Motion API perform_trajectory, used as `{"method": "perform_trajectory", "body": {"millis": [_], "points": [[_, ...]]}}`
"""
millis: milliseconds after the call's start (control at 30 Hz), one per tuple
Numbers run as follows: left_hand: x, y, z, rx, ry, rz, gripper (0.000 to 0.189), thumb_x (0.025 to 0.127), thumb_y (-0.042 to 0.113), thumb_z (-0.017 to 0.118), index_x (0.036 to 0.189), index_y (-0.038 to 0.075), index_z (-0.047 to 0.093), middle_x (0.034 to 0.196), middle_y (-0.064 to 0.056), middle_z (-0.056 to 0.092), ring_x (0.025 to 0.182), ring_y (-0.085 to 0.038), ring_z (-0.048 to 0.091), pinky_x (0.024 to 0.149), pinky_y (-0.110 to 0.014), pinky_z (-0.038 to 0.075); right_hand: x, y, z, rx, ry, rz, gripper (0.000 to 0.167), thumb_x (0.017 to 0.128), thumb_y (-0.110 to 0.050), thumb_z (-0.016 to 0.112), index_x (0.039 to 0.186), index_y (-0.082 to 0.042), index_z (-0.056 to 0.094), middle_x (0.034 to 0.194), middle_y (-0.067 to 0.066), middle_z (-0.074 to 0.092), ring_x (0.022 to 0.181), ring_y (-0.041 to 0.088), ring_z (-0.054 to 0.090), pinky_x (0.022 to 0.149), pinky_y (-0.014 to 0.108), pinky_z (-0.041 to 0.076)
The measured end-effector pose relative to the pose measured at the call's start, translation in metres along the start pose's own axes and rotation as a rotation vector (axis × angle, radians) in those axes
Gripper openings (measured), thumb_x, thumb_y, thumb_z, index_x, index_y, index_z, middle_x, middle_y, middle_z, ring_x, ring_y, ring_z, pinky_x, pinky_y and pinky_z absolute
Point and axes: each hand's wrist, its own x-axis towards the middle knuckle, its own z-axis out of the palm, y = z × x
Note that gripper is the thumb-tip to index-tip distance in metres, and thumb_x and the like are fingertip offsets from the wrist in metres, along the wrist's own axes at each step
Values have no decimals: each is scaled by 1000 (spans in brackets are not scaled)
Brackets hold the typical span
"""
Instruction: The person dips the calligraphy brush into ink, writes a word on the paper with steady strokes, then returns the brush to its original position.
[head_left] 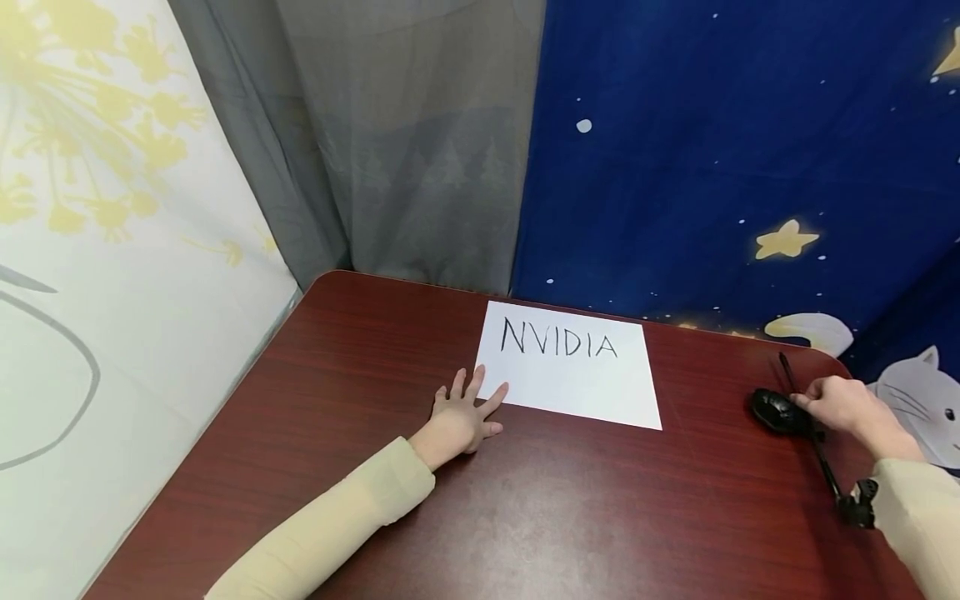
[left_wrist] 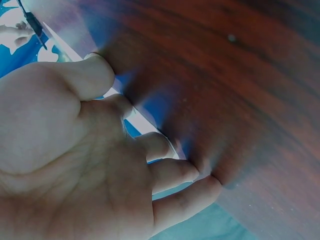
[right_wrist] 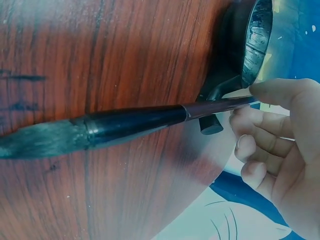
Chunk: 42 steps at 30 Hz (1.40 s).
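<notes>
My left hand (head_left: 456, 419) lies with fingers spread at the lower left corner of a white sheet of paper (head_left: 577, 387), fingertips over its edge. "NVIDIA" is written in black across the paper's upper part. The left wrist view shows that palm (left_wrist: 65, 145) with its fingertips down at the surface. On the right, my other hand (head_left: 843, 404) pinches the dark handle of a writing brush (right_wrist: 135, 125) between thumb and forefinger. Its dark bristles (right_wrist: 45, 140) point toward the near side. Beside that hand sits a round black ink dish (head_left: 776, 411), overlapped by the brush handle.
A reddish-brown wooden table (head_left: 570, 500) carries everything, with its rounded far right corner close to the right hand. Grey curtain (head_left: 427, 167) and blue starry cloth (head_left: 675, 167) hang behind the far edge. A white printed sheet (head_left: 112, 333) borders the left side.
</notes>
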Motion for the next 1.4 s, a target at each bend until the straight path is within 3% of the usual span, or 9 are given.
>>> {"method": "perform_trajectory", "body": {"millis": [100, 367, 567, 767, 1000, 1267, 1400], "points": [[10, -3, 8, 8, 0, 11, 65, 105, 56, 27, 162, 43, -2, 169, -3, -11, 155, -31, -5, 120, -50, 20, -1, 0, 0, -8, 3, 7, 42, 104, -34, 53, 67, -13, 57, 62, -2, 49, 62, 19, 48, 56, 35, 36], [10, -3, 6, 3, -5, 10, 65, 105, 57, 28, 161, 44, -3, 169, -3, -12, 155, -31, -5, 120, -51, 21, -2, 4, -6, -14, 33, 21, 54, 107, -43, 44, 74, -5, 62, 69, 10, 58, 69, 34, 58, 61, 49, 45], [12, -5, 10, -23, 9, 16, 66, 105, 57, 31, 162, 43, 1, 169, -3, -11, 155, -31, -5, 120, -51, 21, -7, 2, -8, -9, 70, 68, 57, 106, -47, 43, 73, -4, 61, 69, 13, 57, 69, 37, 57, 61, 50, 44], [5, -6, 4, -15, 12, 19, 65, 105, 58, 30, 162, 43, 3, 169, -3, -9, 155, -30, -3, 120, -49, 22, -11, -2, -13, 0, 153, 72, 59, 105, -46, 46, 92, 7, 68, 88, 32, 65, 84, 57, 60, 63, 60, 45], [-14, 0, -11, -15, 53, 20, 64, 105, 55, 38, 162, 40, 16, 170, -4, 6, 154, -30, 11, 116, -47, 32, -17, -7, -21, 27, 143, 54, 59, 106, -46, 45, 102, 9, 67, 91, 31, 66, 83, 53, 62, 60, 55, 46], [-17, 0, -13, -6, 90, 31, 65, 103, 56, 44, 161, 39, 23, 169, -6, 13, 153, -31, 17, 99, -44, 47, -25, -15, -27, 31, 143, 65, 66, 106, -50, 42, 112, 13, 62, 101, 35, 64, 92, 56, 60, 67, 59, 47], [-17, -1, -11, 17, 111, 40, 66, 102, 58, 45, 161, 38, 24, 169, -5, 14, 152, -30, 21, 94, -42, 49, -30, -20, -28, 39, 151, 55, 67, 106, -49, 42, 113, 14, 62, 103, 35, 64, 92, 56, 60, 68, 60, 47]]}}
